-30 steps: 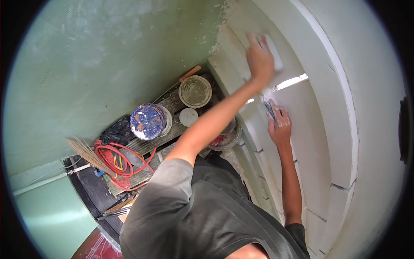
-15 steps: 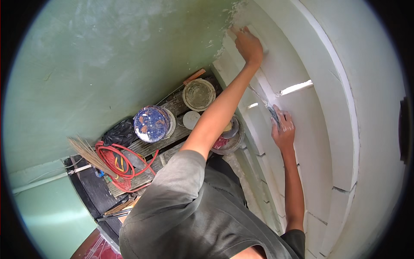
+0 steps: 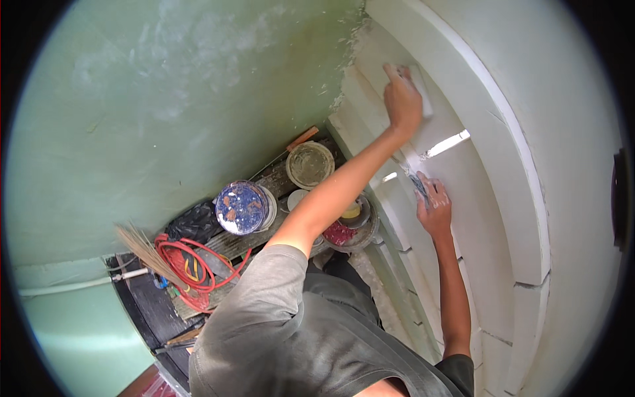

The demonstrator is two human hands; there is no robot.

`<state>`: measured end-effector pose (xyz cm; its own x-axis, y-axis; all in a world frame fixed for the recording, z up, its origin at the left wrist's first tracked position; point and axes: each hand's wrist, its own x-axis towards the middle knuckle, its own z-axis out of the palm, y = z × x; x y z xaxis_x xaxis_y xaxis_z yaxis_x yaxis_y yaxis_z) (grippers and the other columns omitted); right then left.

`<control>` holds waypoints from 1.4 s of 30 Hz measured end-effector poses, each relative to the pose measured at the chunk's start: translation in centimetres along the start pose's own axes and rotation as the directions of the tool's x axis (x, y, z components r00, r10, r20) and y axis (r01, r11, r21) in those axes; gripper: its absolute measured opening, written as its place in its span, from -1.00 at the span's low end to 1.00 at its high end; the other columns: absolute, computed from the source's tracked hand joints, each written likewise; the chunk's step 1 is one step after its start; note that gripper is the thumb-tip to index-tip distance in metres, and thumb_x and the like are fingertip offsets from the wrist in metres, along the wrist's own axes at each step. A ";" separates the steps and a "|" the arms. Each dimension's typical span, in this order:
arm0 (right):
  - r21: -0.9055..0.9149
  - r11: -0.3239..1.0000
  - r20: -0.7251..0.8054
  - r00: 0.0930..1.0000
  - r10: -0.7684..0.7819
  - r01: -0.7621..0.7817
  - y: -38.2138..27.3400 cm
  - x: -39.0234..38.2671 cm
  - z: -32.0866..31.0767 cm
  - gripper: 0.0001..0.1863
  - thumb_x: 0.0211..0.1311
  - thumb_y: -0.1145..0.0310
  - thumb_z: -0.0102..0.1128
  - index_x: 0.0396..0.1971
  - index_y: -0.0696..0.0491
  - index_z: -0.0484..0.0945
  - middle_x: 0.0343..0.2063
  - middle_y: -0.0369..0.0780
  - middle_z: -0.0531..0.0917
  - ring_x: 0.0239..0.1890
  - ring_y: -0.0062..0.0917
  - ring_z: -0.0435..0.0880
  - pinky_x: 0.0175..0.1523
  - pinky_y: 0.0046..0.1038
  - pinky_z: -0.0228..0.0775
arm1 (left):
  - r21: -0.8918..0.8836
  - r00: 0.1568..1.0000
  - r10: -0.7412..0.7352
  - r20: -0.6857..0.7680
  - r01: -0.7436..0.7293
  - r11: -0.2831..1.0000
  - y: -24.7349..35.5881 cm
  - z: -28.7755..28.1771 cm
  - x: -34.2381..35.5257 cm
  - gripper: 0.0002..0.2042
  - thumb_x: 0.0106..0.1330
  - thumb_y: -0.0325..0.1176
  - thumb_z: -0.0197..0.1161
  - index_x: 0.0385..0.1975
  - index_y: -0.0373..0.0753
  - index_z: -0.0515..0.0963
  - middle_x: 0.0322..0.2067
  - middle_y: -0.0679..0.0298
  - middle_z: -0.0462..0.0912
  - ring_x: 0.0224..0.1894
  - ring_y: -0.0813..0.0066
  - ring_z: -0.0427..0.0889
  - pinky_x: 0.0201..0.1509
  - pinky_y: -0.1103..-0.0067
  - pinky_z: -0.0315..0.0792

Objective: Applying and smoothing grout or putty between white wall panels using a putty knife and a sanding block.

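My left hand (image 3: 403, 104) is stretched up against the pale block wall (image 3: 486, 192), its fingers closed on a pale flat rectangular tool (image 3: 421, 92) that lies against the surface. Much of that tool is hidden behind the hand. Lower down, my right hand (image 3: 434, 208) grips a putty knife (image 3: 417, 182) smeared with white paste, the blade pointing up and left. White paste marks the fingers of this hand. Between the two hands, a bright narrow slot (image 3: 446, 144) opens through the wall.
Below my left arm, a plank platform (image 3: 259, 239) bears a blue-topped bucket (image 3: 239, 208), a round grey-crusted tub (image 3: 309, 165), a coiled red hose (image 3: 182, 261), a broom (image 3: 142, 248) and a black bag (image 3: 193, 221). A basin (image 3: 364, 235) stands near my legs. A green wall (image 3: 185, 99) rises at left.
My left hand has slid down and right along the wall with the pale tool, closer to the slot. My right hand stays near the same spot. The whole view has shifted slightly.
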<state>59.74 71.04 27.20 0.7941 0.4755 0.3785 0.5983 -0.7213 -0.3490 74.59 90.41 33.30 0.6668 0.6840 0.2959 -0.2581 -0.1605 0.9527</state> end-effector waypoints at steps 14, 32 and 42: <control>0.031 0.999 -0.010 1.000 -0.021 0.021 -0.2 -0.2 -0.6 -0.48 0.19 0.42 0.22 0.21 -0.08 0.53 -0.14 -0.01 0.60 -0.14 -0.05 0.63 -0.03 -0.14 0.53 | -0.005 0.987 -0.024 -0.157 0.024 1.000 2.8 0.0 5.0 -0.76 0.50 -0.42 -0.08 -0.09 -0.54 0.26 -0.35 -0.35 0.62 -0.25 -0.38 0.59 -0.18 0.06 0.45; 0.543 0.742 -0.281 0.748 0.601 -0.393 -11.8 -15.9 5.9 -0.62 0.41 0.26 0.16 0.10 0.16 0.58 -0.31 -0.17 0.68 -0.35 -0.54 0.63 -0.33 -0.46 0.44 | -0.384 0.705 -0.497 0.506 0.700 0.602 -1.8 -27.0 -15.4 -0.69 0.58 -0.09 -0.05 -0.01 -0.23 0.37 -0.38 0.17 0.59 -0.54 0.43 0.60 -0.54 0.53 0.54; 0.886 0.115 0.161 0.530 0.833 -0.449 -15.7 -19.5 5.3 -0.58 0.49 0.34 -0.01 0.28 0.09 0.43 -0.20 -0.35 0.56 -0.48 -0.79 0.33 -0.53 -0.70 0.16 | -0.030 0.316 -0.545 0.776 0.883 0.469 1.3 -23.4 -29.4 -0.74 0.50 -0.12 0.17 -0.09 -0.19 0.53 -0.40 0.40 0.56 -0.47 0.64 0.54 -0.43 0.64 0.49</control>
<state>35.48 75.74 20.81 0.9362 -0.2675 -0.2278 -0.1931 0.1501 -0.9696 38.23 86.73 24.23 0.8943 -0.2486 -0.3722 0.4466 0.5502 0.7056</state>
